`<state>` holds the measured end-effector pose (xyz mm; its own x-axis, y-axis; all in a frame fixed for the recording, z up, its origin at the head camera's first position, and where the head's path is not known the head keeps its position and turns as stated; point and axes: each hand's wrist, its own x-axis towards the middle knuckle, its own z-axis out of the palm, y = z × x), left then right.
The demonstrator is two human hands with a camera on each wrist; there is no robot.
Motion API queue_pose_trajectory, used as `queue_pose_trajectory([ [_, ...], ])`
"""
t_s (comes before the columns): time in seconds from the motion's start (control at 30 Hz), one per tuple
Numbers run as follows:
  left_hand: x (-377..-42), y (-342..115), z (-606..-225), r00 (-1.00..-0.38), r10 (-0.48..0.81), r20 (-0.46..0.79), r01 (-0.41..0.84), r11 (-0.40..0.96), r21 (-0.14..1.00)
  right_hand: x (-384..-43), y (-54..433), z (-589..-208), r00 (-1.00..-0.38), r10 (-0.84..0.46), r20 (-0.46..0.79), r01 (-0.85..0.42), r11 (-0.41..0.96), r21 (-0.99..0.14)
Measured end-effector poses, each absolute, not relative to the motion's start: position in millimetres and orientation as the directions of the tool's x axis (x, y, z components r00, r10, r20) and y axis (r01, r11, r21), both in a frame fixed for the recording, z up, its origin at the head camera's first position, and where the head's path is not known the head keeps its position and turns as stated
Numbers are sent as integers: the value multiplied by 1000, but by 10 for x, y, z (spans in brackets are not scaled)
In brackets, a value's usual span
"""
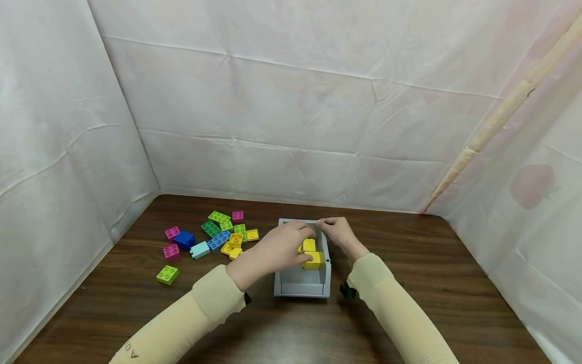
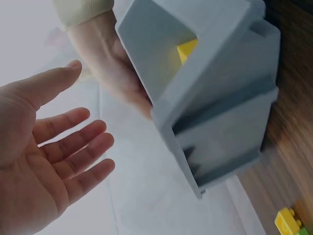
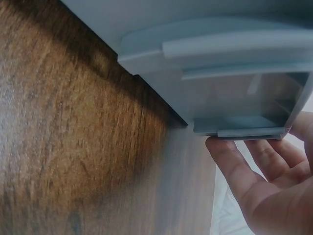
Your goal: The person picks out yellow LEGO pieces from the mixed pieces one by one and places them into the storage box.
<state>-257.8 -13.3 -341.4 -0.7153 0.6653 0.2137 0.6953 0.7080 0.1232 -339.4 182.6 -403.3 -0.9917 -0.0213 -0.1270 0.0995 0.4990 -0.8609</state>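
Observation:
A grey plastic storage bin [image 1: 301,289] stands on the table with several yellow toy building bricks [image 1: 311,261] inside. Over its left side is my left hand [image 1: 286,246], fingers loosely extended and apart, covering part of the bricks in the head view. In the left wrist view the same hand [image 2: 54,156] shows a bare palm with nothing in it. My right hand [image 1: 338,233] grips the bin's far right corner by the rim. From the right wrist, its fingers [image 3: 234,166] curl against the bin's edge.
Left of the bin lie loose building bricks: a lime one [image 1: 167,274] nearest, magenta ones [image 1: 171,252], a dark blue one [image 1: 185,240], a light blue one [image 1: 200,249] and a blue one [image 1: 219,240]. White sheeting [image 1: 291,116] hangs behind and beside the wooden table [image 1: 409,283].

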Motion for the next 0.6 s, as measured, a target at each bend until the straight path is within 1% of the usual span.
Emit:
queue_pose_trajectory([
  [0.3, -2590, -414, -3424, -734, 604, 311, 667, 726, 166, -3407, 1830, -4036, -988, -10, -154, 130, 487, -864],
  [0.6, -2616, -659, -3451, -740, 547, 392, 642, 748, 168, -3397, 1830, -4033, -987, -8, -163, 137, 502, -854],
])
